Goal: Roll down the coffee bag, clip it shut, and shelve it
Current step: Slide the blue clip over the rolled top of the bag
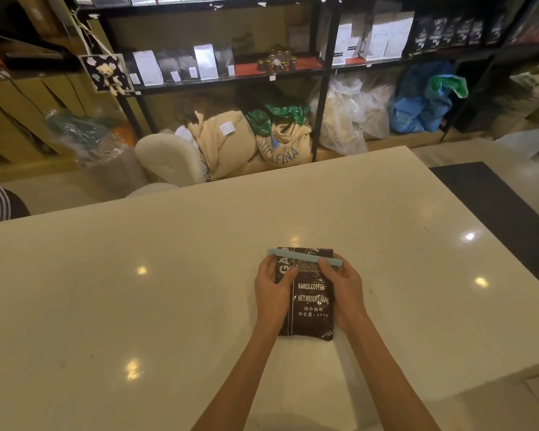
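A black coffee bag (311, 309) with white lettering lies flat on the white table (137, 290). A long pale blue clip (304, 256) runs across the bag's folded top. My left hand (273, 289) grips the bag's left side, thumb pressing on the front just below the clip. My right hand (343, 283) holds the right side, its fingers resting on the right end of the clip. Whether the clip is snapped shut I cannot tell.
A black shelf rack (322, 66) behind the table holds white and black coffee bags (383, 35) and small jars (276, 62). Burlap sacks (283, 141) and plastic bags sit on the floor below. A cream chair (168, 158) stands at the table's far edge.
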Demonstrator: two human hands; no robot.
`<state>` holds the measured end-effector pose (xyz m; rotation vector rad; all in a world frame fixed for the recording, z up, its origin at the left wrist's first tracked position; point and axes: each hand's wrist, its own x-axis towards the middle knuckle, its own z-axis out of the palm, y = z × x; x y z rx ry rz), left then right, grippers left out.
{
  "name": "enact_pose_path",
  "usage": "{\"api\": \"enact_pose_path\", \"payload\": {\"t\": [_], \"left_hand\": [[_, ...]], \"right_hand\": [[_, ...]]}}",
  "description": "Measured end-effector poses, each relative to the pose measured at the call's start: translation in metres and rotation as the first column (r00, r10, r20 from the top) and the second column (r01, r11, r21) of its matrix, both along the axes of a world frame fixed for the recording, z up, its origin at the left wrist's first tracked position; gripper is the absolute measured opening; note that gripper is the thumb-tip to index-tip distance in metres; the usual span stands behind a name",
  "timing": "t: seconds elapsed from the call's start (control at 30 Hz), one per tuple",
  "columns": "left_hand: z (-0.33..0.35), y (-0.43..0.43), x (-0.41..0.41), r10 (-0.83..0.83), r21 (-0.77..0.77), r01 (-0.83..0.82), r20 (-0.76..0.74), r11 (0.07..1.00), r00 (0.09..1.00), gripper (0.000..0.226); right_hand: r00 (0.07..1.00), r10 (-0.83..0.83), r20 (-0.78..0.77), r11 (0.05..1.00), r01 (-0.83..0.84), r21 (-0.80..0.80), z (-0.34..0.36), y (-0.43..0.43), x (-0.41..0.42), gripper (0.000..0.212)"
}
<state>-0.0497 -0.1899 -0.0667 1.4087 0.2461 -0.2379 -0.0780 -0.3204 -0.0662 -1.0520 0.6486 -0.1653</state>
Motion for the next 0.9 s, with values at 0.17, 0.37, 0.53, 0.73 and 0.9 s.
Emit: {"api": "enact_pose_path", "payload": {"t": [0.17, 0.37, 0.53, 0.73, 0.9], "left_hand": [[-0.001, 0.002, 0.003, -0.068, -0.009, 0.068, 0.002, 0.998, 0.998, 0.052], [-0.003, 0.000, 0.005, -0.043, -0.021, 0.043, -0.007, 0.999, 0.999, 0.046], [0.000, 0.002, 0.006, 0.004, -0.111, -0.009, -0.047, 0.994, 0.999, 0.033], [0.002, 0.004, 0.009, 0.031, -0.118, -0.044, -0.109, 0.992, 0.994, 0.022], [0.001, 0.004, 0.011, 0.030, -0.117, -0.045, -0.126, 0.992, 0.992, 0.022]], "right_hand": [[0.998, 0.063, -0.027, 0.995, -0.065, -0.079, 0.002, -0.001, 0.003, 0.027], [0.996, 0.050, -0.068, 0.991, -0.058, -0.124, -0.003, 0.007, 0.006, 0.022], [0.997, 0.049, -0.066, 0.987, -0.059, -0.150, 0.000, 0.011, 0.012, 0.016], [0.995, 0.083, -0.062, 0.984, -0.092, -0.155, 0.003, 0.015, 0.015, 0.024], [0.994, 0.092, -0.060, 0.980, -0.101, -0.173, 0.004, 0.016, 0.014, 0.025]]}}
